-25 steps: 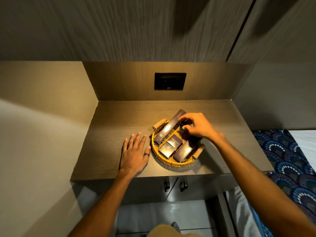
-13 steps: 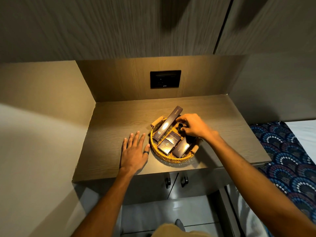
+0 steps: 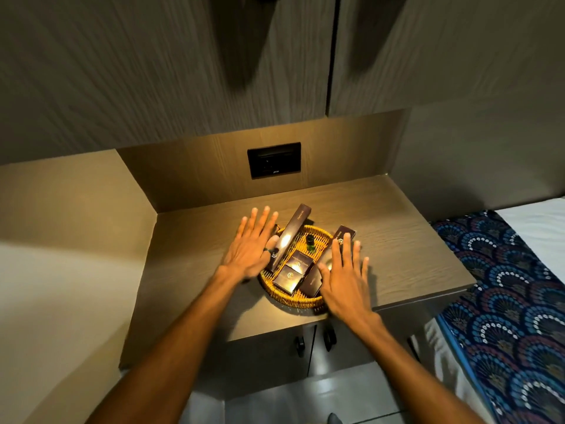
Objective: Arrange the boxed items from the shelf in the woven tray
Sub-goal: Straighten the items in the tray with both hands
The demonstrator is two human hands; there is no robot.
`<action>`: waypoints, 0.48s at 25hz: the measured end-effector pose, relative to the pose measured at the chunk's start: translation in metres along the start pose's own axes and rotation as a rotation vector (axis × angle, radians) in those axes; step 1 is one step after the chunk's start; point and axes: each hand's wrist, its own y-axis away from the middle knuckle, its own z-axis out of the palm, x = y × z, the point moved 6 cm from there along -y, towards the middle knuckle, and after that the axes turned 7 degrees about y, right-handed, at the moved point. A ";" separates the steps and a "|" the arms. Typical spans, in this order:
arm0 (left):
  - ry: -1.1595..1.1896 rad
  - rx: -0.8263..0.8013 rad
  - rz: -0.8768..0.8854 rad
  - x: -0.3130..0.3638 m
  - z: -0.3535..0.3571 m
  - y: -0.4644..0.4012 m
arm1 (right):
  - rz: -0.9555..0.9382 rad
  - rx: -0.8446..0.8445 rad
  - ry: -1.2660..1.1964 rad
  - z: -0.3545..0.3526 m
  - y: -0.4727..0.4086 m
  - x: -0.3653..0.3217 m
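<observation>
A round woven tray sits on the wooden shelf, lit from above. Several dark boxes lie in it: a long one along the left, two small ones in the middle, another long box on the right, partly hidden by my right hand. A small dark green bottle stands at the tray's back. My left hand hovers flat over the tray's left rim, fingers spread. My right hand is flat and open over the right rim. Neither holds anything.
A black wall socket is set in the back panel. Cabinet doors hang above the shelf, and two dark handles show below its front edge. A bed with a blue patterned runner lies at the right.
My right hand has let go inside the tray and drawn back to the right rim, opening flat. My left hand has lifted off the shelf and moved over the tray's left side. The view tilted.
</observation>
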 end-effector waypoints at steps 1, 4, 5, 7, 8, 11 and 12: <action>-0.041 -0.043 0.030 0.000 0.001 -0.006 | -0.012 0.002 -0.017 0.002 -0.002 0.003; -0.060 -0.076 0.038 -0.002 0.003 -0.005 | -0.084 -0.006 -0.058 0.002 -0.014 0.014; -0.040 -0.057 0.025 0.000 0.004 0.000 | -0.114 -0.020 -0.050 0.002 -0.019 0.018; -0.027 -0.001 -0.019 0.005 0.005 0.011 | -0.178 -0.058 -0.022 0.001 -0.030 0.025; -0.041 0.027 -0.048 0.008 0.005 0.017 | -0.211 -0.077 -0.007 0.001 -0.036 0.027; -0.067 0.094 -0.155 0.016 0.006 0.035 | -0.321 -0.137 0.008 -0.001 -0.053 0.028; -0.073 0.108 -0.192 0.018 0.007 0.041 | -0.366 -0.153 0.008 -0.003 -0.059 0.027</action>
